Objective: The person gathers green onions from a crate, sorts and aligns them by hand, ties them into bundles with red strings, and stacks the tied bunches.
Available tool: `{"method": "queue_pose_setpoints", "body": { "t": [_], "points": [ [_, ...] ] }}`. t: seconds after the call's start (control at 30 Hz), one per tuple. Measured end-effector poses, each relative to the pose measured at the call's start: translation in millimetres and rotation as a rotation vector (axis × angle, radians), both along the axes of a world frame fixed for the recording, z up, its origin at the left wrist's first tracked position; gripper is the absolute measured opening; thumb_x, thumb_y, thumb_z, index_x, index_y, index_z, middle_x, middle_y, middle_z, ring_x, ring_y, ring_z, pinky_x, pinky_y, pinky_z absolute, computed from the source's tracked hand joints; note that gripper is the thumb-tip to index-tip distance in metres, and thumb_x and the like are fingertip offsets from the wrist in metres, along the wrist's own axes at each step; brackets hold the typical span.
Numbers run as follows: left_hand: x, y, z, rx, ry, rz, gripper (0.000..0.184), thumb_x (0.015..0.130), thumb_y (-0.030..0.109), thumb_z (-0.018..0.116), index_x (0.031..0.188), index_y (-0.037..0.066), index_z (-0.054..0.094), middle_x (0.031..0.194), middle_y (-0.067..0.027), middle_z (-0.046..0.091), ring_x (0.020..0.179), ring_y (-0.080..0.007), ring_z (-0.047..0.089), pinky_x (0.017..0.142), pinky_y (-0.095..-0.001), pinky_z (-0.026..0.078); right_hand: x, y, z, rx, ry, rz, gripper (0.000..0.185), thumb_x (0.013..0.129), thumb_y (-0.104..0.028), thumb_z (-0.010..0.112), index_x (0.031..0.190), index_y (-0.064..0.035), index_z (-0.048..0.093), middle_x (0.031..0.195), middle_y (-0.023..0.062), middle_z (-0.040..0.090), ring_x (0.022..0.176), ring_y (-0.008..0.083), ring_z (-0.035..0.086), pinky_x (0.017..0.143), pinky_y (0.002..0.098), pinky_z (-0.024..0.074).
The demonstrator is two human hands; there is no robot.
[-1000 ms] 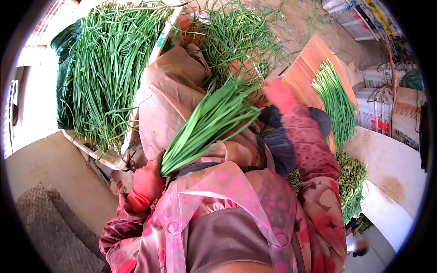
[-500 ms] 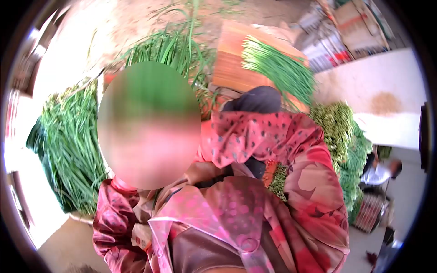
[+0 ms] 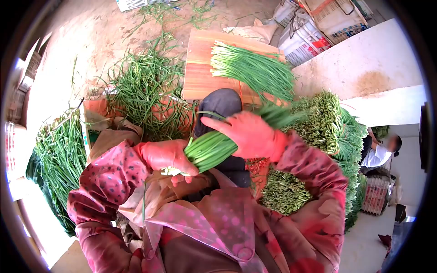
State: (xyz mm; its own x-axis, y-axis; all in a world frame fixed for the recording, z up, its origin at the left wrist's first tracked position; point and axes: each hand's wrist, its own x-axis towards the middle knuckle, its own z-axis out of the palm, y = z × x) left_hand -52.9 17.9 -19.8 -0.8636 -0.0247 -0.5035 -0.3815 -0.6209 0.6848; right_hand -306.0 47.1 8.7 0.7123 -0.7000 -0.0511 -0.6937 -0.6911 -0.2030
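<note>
Left fingers (image 3: 185, 167) first: we've got them curled around the pale ends of the bunch (image 3: 211, 151), so that hand's holding, not spread. Our right fingers (image 3: 218, 126) are folded over the same bunch farther up its length, except one that sticks out toward the left. Can't tell how tight either grip is.

So where's the bunch? Up in our hands over the lap, on the near side of the board (image 3: 198, 68) rather than on it. Its long axis runs on a slant: pale ends low on the left, leafy tips up on the right, kinda blurry, near the board's near edge. Whether the tips hang over that edge, we honestly can't say.

Compare the greens (image 3: 255, 68) lying on the board: pale ends toward the left edge too, tips toward the near right corner. Same ends to the same side, then, but the two lines don't match, since ours climbs to the right while those slope down to it.

Of our two hands, the right one's clearly nearer the board. The left is lower, farther from the near edge, with the knee (image 3: 221, 104) between it and the board's middle.
</note>
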Motion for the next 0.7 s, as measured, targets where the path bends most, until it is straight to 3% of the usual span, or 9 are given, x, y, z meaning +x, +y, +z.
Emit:
{"method": "queue_pose_setpoints", "body": {
  "t": [0.07, 0.17, 0.23, 0.33, 0.43, 0.57, 0.7],
  "points": [
    [-10, -5, -7, 0.074, -0.043, -0.082, 0.029, 0.078, 0.016, 0.072, 0.099, -0.001, 0.061, 0.080, -0.0101, 0.065, 0.059, -0.0152, 0.063, 0.053, -0.0283, 0.054, -15, 18, -50, 0.002, -0.078, -0.054, 0.059, 0.077, -0.028, 0.064, 0.133, -0.0148, 0.049, 0.074, 0.0091, 0.058, 0.068, 0.0278, 0.060, 0.062, 0.0393, 0.0455],
    [-26, -18, -11, 0.030, -0.025, -0.114, 0.034, 0.080, 0.018, 0.072, 0.104, -0.002, 0.060, 0.082, -0.0096, 0.065, 0.062, -0.0149, 0.063, 0.054, -0.0280, 0.054, -33, 9, -57, 0.006, -0.133, -0.136, 0.050, 0.078, -0.028, 0.065, 0.124, -0.0147, 0.054, 0.072, 0.0101, 0.059, 0.065, 0.0303, 0.061, 0.060, 0.0415, 0.0467],
    [-36, -31, -8, -0.039, -0.027, 0.054, 0.041, 0.083, 0.023, 0.069, 0.113, -0.002, 0.056, 0.083, -0.0106, 0.065, 0.062, -0.0145, 0.063, 0.053, -0.0263, 0.053, -57, -10, -54, -0.050, -0.113, -0.180, 0.040, 0.076, -0.027, 0.067, 0.113, -0.0148, 0.059, 0.076, 0.0105, 0.062, 0.070, 0.0305, 0.063, 0.064, 0.0421, 0.0493],
    [-37, -57, 5, -0.251, -0.081, 0.312, 0.049, 0.088, 0.030, 0.063, 0.123, -0.002, 0.052, 0.084, -0.0114, 0.066, 0.060, -0.0149, 0.062, 0.056, -0.0243, 0.052, -100, -62, -24, -0.079, -0.074, -0.293, 0.041, 0.077, -0.028, 0.067, 0.113, -0.0126, 0.058, 0.083, 0.0121, 0.064, 0.077, 0.0306, 0.064, 0.068, 0.0424, 0.0504],
    [-12, -53, -21, -0.164, -0.107, 0.558, 0.055, 0.089, 0.028, 0.059, 0.131, -0.004, 0.045, 0.088, -0.0116, 0.067, 0.059, -0.0150, 0.062, 0.060, -0.0267, 0.053, -141, -114, -24, -0.265, -0.033, -0.426, 0.041, 0.079, -0.030, 0.065, 0.114, -0.0117, 0.057, 0.084, 0.0135, 0.064, 0.081, 0.0313, 0.065, 0.070, 0.0438, 0.0513],
    [12, -15, -69, -0.082, -0.293, 0.628, 0.054, 0.089, 0.025, 0.058, 0.131, -0.006, 0.045, 0.092, -0.0133, 0.066, 0.073, -0.0198, 0.064, 0.073, -0.0298, 0.052, -160, -185, -76, -0.270, 0.069, -0.501, 0.043, 0.078, -0.028, 0.066, 0.116, -0.0122, 0.056, 0.087, 0.0137, 0.065, 0.083, 0.0314, 0.065, 0.071, 0.0444, 0.0514],
    [22, 30, -94, 0.078, -0.302, 0.786, 0.047, 0.092, 0.020, 0.056, 0.131, -0.005, 0.045, 0.094, -0.0135, 0.066, 0.076, -0.0187, 0.065, 0.073, -0.0296, 0.053, -157, -228, -164, -0.186, 0.330, -0.534, 0.059, 0.075, -0.027, 0.066, 0.130, -0.0135, 0.049, 0.092, 0.0133, 0.064, 0.084, 0.0318, 0.065, 0.069, 0.0446, 0.0518]
  ]
}}
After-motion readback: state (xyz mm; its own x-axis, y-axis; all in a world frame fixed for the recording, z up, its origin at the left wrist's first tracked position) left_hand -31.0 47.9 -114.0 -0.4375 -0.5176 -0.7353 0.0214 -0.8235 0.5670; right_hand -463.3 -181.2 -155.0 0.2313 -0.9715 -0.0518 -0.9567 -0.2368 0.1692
